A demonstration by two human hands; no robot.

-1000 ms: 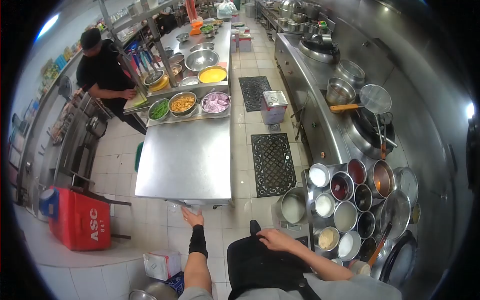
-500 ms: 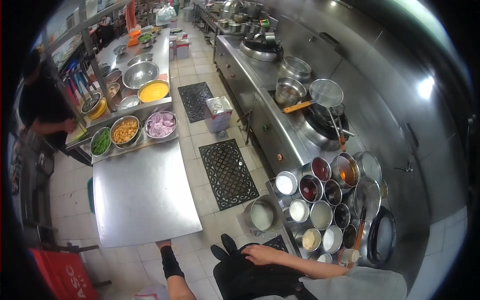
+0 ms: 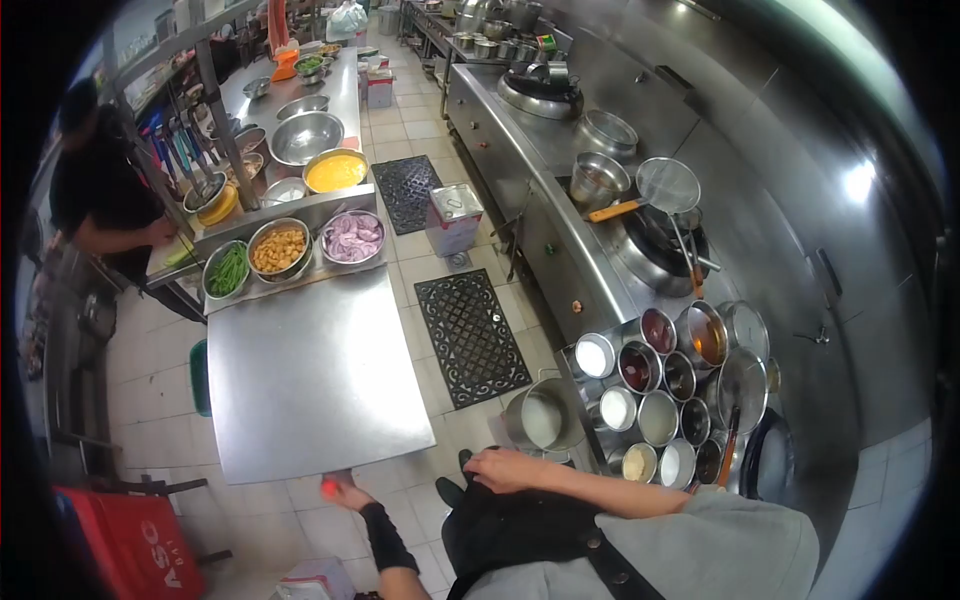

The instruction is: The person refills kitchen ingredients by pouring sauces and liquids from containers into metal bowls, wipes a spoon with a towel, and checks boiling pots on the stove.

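Observation:
Just below the near edge of the steel table (image 3: 320, 375), my left hand (image 3: 350, 494) is closed around a small bright red object (image 3: 329, 487). Its kind is too small to make out. A black sleeve covers that forearm. Against the front of my black apron (image 3: 530, 520) lies my right hand (image 3: 503, 470), fingers loosely apart with nothing visible in them. At the table's far end stand a bowl of green beans (image 3: 227, 270), a bowl of brown chunks (image 3: 279, 250) and a bowl of sliced purple onion (image 3: 352, 238).
To my right, several metal pots of sauces and powders (image 3: 658, 418) stand beside the stove (image 3: 600, 270). A large pot (image 3: 541, 415) sits on the floor near a black mat (image 3: 472, 340). A red box (image 3: 130, 550) is at lower left. Another person (image 3: 105, 190) stands beyond the shelf.
My left hand has come out from under the table edge, with a red object now showing in it. My right hand has shifted slightly up along the apron. The view has shifted a little.

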